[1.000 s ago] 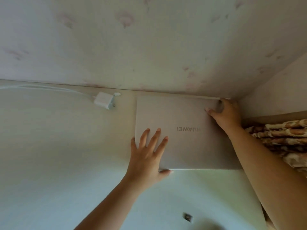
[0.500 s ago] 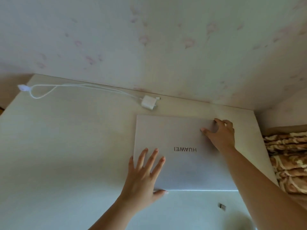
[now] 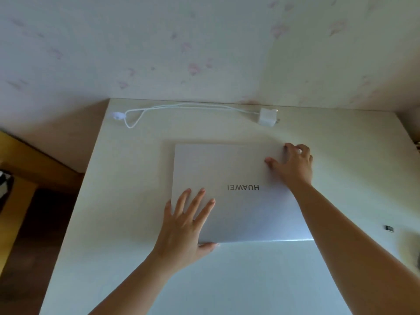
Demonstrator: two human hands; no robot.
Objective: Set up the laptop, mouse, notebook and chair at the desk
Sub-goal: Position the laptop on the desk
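Note:
A closed silver laptop (image 3: pixel 229 169) lies flat on the white desk (image 3: pixel 118 201), its logo upside down to me. My left hand (image 3: pixel 186 226) rests flat on the lid's near left corner, fingers straight and spread, thumb along the front edge. My right hand (image 3: pixel 293 164) grips the far right corner, with its fingers curled over the back edge and its thumb on the lid. No mouse, notebook or chair is in view.
A white charger block (image 3: pixel 267 117) lies near the wall behind the laptop, and its cable (image 3: pixel 181 106) runs left along the desk's back edge. A small dark item (image 3: pixel 389 228) sits at the right. The desk's left edge drops to a dark wooden floor (image 3: pixel 29 235).
The laptop has slid away from the wall corner, toward me and to the left, with both hands staying on it.

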